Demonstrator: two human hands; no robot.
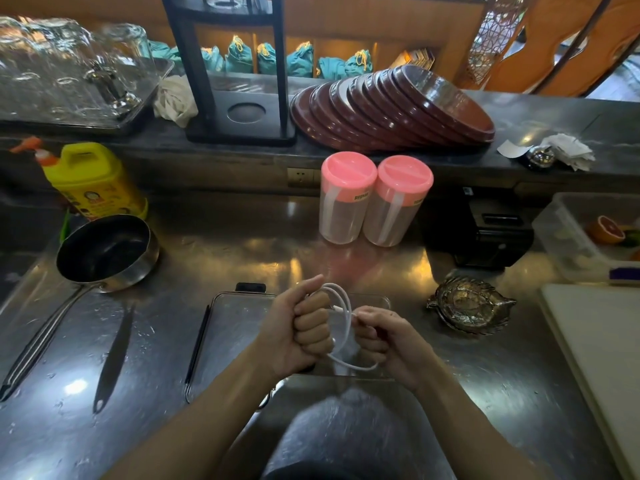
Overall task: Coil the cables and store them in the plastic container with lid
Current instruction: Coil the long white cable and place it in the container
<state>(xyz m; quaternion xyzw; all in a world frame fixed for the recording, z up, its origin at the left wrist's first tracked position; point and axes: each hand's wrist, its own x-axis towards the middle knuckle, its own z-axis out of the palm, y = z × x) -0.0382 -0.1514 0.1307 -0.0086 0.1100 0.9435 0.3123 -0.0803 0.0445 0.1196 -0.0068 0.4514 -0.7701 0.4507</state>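
The white cable [341, 308] sits at the centre of the view, looped in a rough ring between the two hands, held just above a clear plastic container [382, 301] whose rim shows at about 1 o'clock from the hands. The left hand [299, 329] is curled into a fist around one side of the loops, thumb up. The right hand [384, 342] pinches the other side, fingers curled on the strand, with a connector end poking out near its fingertips.

At 9 o'clock from the hands a transparent lid [239, 327] lies flat on the steel counter [450, 393]; farther at 9 and 10 o'clock are a dark utensil [114, 355] and a saucepan [104, 254]. At 12 o'clock stand two pink-lidded jugs [375, 199]; at 3 o'clock, a metal leaf-shaped dish [471, 304].

The likely trouble: the loops are uneven and loose — if either grip eases, the springy cable could unwind or the free end flick out, and a coil that is too wide may snag on the container's rim instead of dropping in.

Much is hard to read. The hands cover most of the container, so its contents and depth cannot be told — nor whether other cables remain. How many turns the coil has is unclear, since they pass inside the left fist.
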